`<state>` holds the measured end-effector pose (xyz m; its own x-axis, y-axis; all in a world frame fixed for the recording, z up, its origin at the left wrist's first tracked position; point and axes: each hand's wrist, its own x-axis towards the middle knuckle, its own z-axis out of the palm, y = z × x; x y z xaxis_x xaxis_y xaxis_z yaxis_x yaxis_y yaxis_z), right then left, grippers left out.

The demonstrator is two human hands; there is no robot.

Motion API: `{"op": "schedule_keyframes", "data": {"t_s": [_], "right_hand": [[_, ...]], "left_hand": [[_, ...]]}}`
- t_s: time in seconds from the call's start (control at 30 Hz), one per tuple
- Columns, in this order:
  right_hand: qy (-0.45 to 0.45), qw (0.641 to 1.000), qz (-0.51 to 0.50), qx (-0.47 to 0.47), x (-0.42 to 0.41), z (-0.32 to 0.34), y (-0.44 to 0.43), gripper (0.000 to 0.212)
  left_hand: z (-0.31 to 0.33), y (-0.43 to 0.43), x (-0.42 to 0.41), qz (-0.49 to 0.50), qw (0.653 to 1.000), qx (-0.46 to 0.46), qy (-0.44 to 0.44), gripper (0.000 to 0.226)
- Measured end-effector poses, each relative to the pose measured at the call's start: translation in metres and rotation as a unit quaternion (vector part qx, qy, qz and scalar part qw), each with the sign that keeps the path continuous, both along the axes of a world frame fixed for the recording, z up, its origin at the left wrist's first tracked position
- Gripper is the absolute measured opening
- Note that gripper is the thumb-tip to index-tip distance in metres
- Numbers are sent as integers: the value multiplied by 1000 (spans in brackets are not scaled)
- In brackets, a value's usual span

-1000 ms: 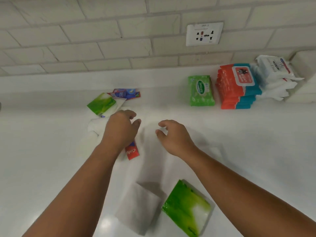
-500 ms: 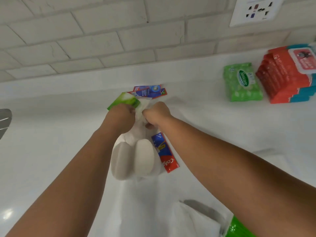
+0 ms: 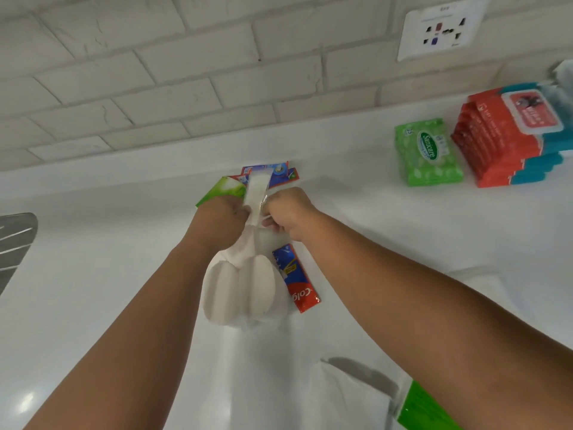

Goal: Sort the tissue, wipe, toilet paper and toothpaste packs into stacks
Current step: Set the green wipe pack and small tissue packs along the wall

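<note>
A clear-wrapped toilet paper pack [image 3: 242, 290] with white rolls hangs above the white counter [image 3: 93, 274]. My left hand [image 3: 221, 220] and my right hand [image 3: 286, 214] both grip its gathered top, close together. Beside the rolls a red and blue toothpaste box [image 3: 296, 279] lies on the counter. Behind my hands lie a green tissue pack [image 3: 221, 189] and more toothpaste boxes [image 3: 279, 173]. At the back right stand a green wipe pack [image 3: 428, 152] and a stack of red and blue wipe packs [image 3: 508, 144].
A white folded pack [image 3: 347, 395] and a green tissue pack [image 3: 424, 411] lie at the near edge under my right forearm. A metal object [image 3: 14, 240] shows at the left edge. A tiled wall with a socket [image 3: 443, 26] stands behind the counter.
My hands came together on the toilet paper pack and lifted it off the counter. The view swung left, and the white packs at the far right slid out of frame.
</note>
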<state>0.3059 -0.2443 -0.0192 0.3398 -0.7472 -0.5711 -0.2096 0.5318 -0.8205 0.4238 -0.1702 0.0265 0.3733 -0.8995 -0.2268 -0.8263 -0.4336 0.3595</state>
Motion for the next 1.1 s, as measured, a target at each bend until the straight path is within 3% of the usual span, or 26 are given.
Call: {"op": "schedule_keyframes", "data": {"t_s": [0.17, 0.3, 0.4, 0.63, 0.8, 1.1], "right_hand": [[-112, 993, 34, -30, -69, 20, 26, 20], [-163, 986, 42, -9, -134, 31, 48, 16], [-185, 983, 22, -2, -180, 38, 63, 4], [-141, 988, 7, -56, -268, 30, 90, 8], [-111, 992, 14, -62, -314, 23, 103, 7], [27, 995, -25, -88, -374, 3, 111, 5]], "left_hand": [[14, 10, -42, 0, 993, -66, 98, 43], [23, 25, -93, 43, 962, -126, 238, 36], [23, 39, -135, 53, 939, -147, 306, 18], [-1, 73, -217, 75, 906, -164, 384, 18], [-17, 92, -263, 81, 904, -150, 392, 26], [-50, 97, -313, 122, 895, -108, 416, 9]]}}
